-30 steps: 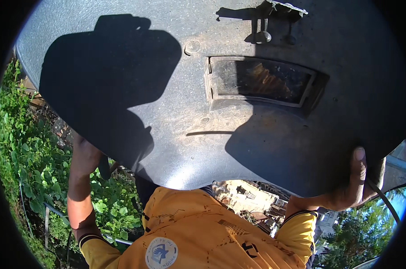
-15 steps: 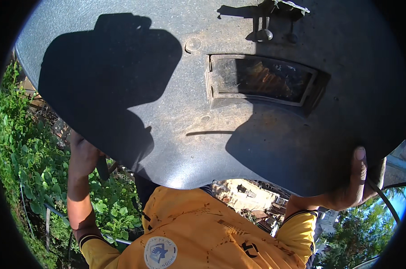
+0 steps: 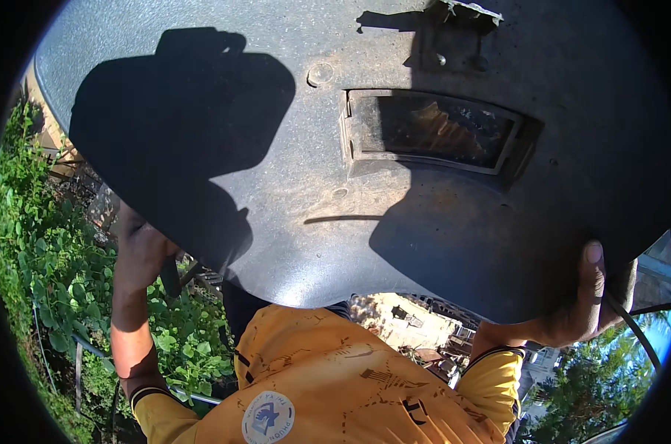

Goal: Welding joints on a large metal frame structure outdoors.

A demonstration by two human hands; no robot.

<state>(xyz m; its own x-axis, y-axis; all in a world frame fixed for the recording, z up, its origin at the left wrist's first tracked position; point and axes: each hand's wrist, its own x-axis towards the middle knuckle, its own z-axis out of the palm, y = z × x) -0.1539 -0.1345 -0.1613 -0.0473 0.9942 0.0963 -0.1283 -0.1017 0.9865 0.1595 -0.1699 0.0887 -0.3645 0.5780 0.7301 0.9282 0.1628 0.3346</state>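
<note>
A dark welding mask (image 3: 306,174) fills the upper part of the view, its inner or outer face unclear. It has a framed rectangular window (image 3: 435,133) and a small metal fitting (image 3: 465,18) above that. Along its lower right edge my right hand (image 3: 583,314) is closed on the rim, thumb lying on the near surface. My left hand (image 3: 137,259) is beside the lower left edge, partly hidden behind the mask. Its fingers look curled, and a dark, rounded, handle-like piece (image 3: 170,277) shows beside them; what it belongs to is hidden.
Green leafy plants (image 3: 69,274) grow at the left. A black cable (image 3: 635,337) runs beside my right hand. Below the mask lies sunlit ground (image 3: 402,325) with scattered debris. Trees (image 3: 587,388) and sky show at the lower right.
The mask's left edge has shifted slightly to the right, and the shadow on it has moved a little. Both hands keep nearly the same places.
</note>
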